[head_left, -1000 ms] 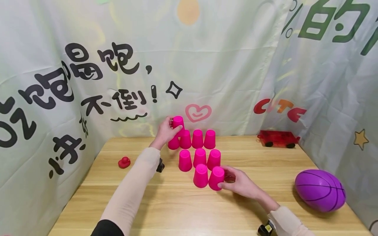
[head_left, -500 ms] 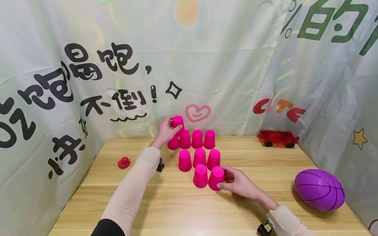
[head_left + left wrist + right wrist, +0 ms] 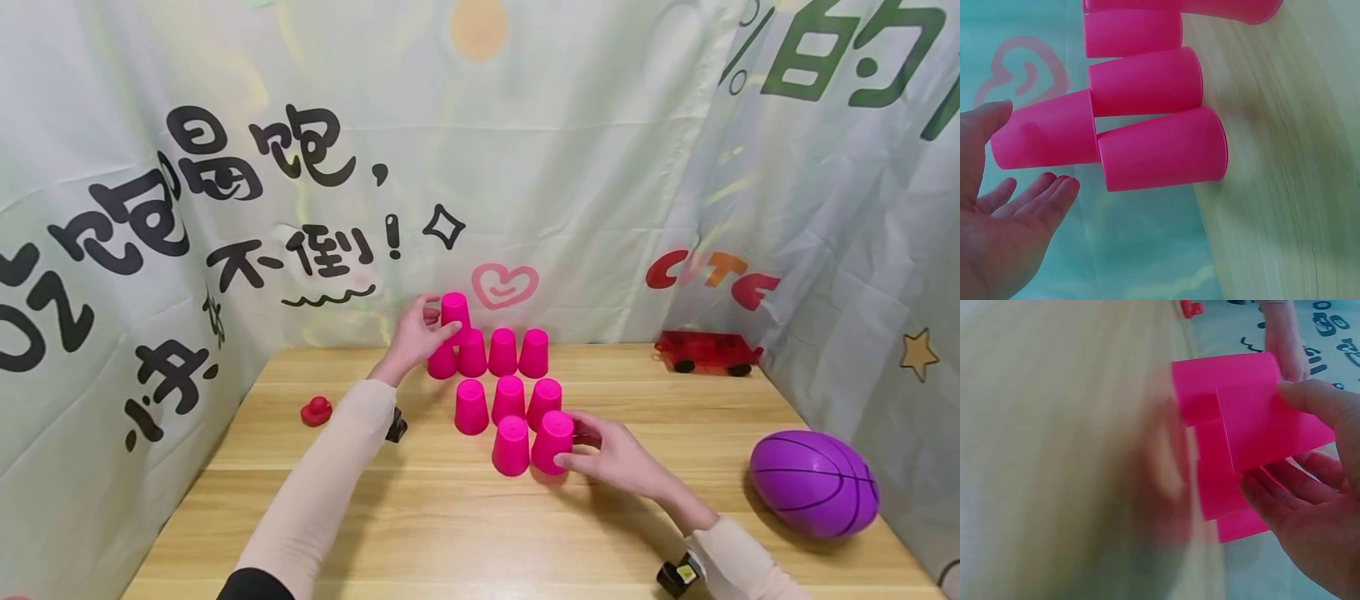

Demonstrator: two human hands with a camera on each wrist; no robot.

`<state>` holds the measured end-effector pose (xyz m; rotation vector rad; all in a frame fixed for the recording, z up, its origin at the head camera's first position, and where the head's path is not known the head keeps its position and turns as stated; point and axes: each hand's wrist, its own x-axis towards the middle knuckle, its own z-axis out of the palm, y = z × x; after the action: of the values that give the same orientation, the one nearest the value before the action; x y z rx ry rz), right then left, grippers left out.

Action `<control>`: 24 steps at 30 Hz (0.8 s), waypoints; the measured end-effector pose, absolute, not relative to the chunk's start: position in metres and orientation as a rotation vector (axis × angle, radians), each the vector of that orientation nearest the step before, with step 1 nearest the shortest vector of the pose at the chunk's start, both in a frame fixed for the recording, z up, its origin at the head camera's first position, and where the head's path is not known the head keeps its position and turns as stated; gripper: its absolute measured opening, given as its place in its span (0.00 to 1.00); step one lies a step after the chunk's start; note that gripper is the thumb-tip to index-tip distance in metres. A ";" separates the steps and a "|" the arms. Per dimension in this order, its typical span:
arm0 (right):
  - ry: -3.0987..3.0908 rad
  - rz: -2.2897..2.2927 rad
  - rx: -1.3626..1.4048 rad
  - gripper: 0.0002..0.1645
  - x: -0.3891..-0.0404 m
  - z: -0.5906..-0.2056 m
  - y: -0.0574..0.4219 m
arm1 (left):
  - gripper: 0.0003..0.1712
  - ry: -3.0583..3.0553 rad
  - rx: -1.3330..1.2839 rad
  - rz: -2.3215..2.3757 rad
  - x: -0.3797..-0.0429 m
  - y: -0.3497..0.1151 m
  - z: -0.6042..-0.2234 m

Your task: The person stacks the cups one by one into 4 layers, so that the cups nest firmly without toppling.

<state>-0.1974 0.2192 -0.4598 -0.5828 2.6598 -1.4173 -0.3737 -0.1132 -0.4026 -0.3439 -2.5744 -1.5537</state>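
Note:
Pink cups stand upside down in rows on the table. At the back left, one pink cup (image 3: 455, 313) rests across two back-row cups (image 3: 1166, 150). My left hand (image 3: 417, 337) is around that upper cup, its fingers loosely spread; in the left wrist view the fingers (image 3: 1054, 200) are apart from its side and the thumb is by its narrow end. My right hand (image 3: 611, 454) pinches a front cup (image 3: 553, 442) between thumb and fingers, held slightly off the table. Beside it stands another front cup (image 3: 512, 446), with a middle row (image 3: 471, 407) of three behind.
A small red rubber duck (image 3: 317, 411) sits at the left. A red toy car (image 3: 707, 353) stands at the back right, and a purple ball (image 3: 814, 483) lies at the right. Printed cloth (image 3: 585, 192) hangs right behind the wooden table (image 3: 465, 533).
My right hand has raised the front cup a little from the table. My left hand's fingers have loosened and drawn slightly left from the upper cup, which stays on the two below.

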 end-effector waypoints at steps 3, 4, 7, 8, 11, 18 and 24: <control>2.706 -1.396 -0.608 0.41 -0.199 -0.448 0.218 | 0.43 -2.564 -0.353 -1.557 -0.369 -0.120 -0.403; 2.718 -1.393 -0.616 0.41 -0.200 -0.444 0.218 | 0.43 -2.561 -0.352 -1.549 -0.366 -0.122 -0.403; 2.751 -1.391 -0.652 0.40 -0.204 -0.430 0.217 | 0.42 -2.560 -0.353 -1.523 -0.358 -0.128 -0.403; 2.760 -1.398 -0.660 0.40 -0.206 -0.426 0.217 | 0.41 -2.561 -0.358 -1.516 -0.355 -0.130 -0.403; 2.780 -1.415 -0.696 0.40 -0.213 -0.413 0.216 | 0.39 -2.561 -0.388 -1.527 -0.345 -0.134 -0.403; 2.777 -1.463 -0.646 0.41 -0.238 -0.392 0.208 | 0.34 -2.564 -0.476 -1.547 -0.322 -0.138 -0.415; 2.762 -1.514 -0.592 0.40 -0.261 -0.387 0.200 | 0.33 -2.576 -0.531 -1.563 -0.305 -0.135 -0.431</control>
<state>-0.2608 0.1997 -0.3870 -0.5917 2.7625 -1.5144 -0.3050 -0.1349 -0.4305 -0.5306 -2.5764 -1.5633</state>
